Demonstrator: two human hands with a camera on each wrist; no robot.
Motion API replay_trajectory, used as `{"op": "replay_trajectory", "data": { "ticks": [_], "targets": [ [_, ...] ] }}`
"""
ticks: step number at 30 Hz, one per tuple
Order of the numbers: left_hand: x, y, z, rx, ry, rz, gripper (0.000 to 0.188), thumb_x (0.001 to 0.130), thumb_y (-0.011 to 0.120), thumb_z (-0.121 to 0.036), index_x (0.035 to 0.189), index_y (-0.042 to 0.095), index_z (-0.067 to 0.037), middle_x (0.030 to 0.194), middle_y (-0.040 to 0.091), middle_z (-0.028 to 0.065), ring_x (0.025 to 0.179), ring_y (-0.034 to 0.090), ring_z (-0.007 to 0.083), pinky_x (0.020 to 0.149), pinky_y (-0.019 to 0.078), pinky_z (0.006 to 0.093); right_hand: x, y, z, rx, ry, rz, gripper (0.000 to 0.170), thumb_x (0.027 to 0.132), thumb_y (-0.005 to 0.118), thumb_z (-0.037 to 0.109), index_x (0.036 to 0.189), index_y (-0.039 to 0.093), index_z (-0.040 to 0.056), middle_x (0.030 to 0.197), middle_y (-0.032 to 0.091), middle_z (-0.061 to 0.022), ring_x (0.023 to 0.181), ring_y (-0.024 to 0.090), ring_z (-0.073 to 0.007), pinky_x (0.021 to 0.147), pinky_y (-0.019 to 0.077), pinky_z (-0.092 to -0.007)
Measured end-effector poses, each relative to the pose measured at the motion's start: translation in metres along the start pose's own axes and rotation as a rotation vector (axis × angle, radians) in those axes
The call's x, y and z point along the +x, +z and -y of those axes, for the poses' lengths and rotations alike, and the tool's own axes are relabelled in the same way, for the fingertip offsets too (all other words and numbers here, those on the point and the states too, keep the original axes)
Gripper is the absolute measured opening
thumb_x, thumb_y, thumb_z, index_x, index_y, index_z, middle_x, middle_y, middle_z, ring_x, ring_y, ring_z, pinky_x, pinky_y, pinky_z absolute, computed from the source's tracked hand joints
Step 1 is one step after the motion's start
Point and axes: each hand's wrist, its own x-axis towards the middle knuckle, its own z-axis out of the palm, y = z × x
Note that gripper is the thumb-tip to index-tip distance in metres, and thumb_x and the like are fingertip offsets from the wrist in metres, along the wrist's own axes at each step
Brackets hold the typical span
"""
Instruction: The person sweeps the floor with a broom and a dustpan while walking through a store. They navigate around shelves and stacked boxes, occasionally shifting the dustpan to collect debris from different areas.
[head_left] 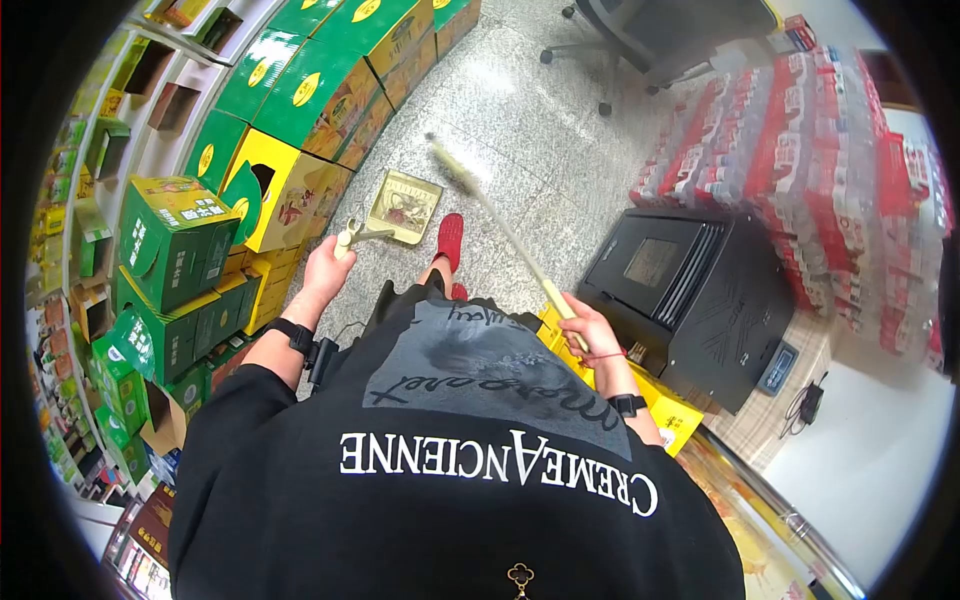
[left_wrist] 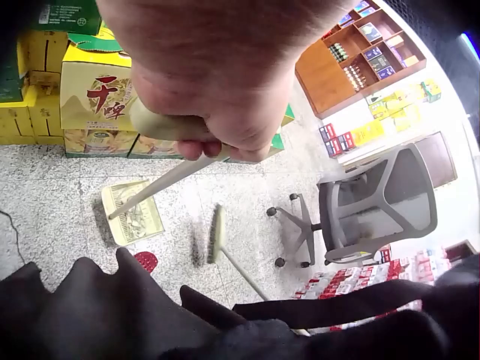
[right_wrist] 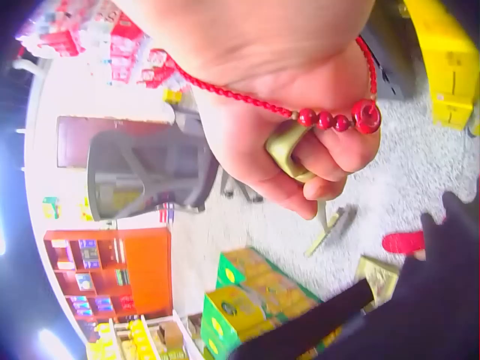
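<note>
My left hand (head_left: 328,266) grips the top of the handle of a cream dustpan (head_left: 404,207), whose pan rests on the speckled floor with some debris inside. In the left wrist view, the dustpan's handle slants down from the curled fingers. My right hand (head_left: 592,331) holds the upper end of a pale broom (head_left: 513,240), fingers wrapped round the handle. The broom's head (left_wrist: 217,234) is low over the floor, to the right of the dustpan in the head view. A red shoe (head_left: 451,238) stands between the dustpan and the broom handle.
Green and yellow cartons (head_left: 290,190) line the left side beside stocked shelves. A black cabinet-like box (head_left: 690,290) stands at the right, with stacks of red-and-white wrapped packs (head_left: 790,150) behind it. An office chair (left_wrist: 382,202) on casters stands farther off.
</note>
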Motion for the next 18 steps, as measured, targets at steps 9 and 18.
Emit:
{"op": "replay_trajectory", "data": {
  "ticks": [9, 18],
  "targets": [
    [0.061, -0.016, -0.027, -0.021, 0.046, -0.044, 0.032, 0.075, 0.061, -0.025, 0.098, 0.057, -0.003, 0.091, 0.062, 0.0205, 0.088, 0.06, 0.0358, 0.077, 0.0465, 0.0407, 0.103, -0.076, 0.115, 0.409, -0.071, -0.339, 0.035, 0.081, 0.058, 0.01, 0.113, 0.047, 0.0178, 0.063, 0.048, 0.0018, 0.041, 0.042, -0.0086, 0.031, 0.0349, -0.022],
    [0.096, -0.015, -0.047, -0.069, 0.044, -0.038, 0.032, 0.075, 0.061, -0.025, 0.099, 0.057, -0.005, 0.091, 0.063, 0.0204, 0.089, 0.059, 0.037, 0.077, 0.0466, 0.042, 0.138, 0.021, 0.149, -0.296, 0.103, -0.201, 0.055, 0.077, 0.058, 0.006, 0.128, 0.042, 0.018, 0.062, 0.045, 0.0041, 0.047, 0.041, -0.0066, 0.036, 0.033, -0.023]
  ]
}}
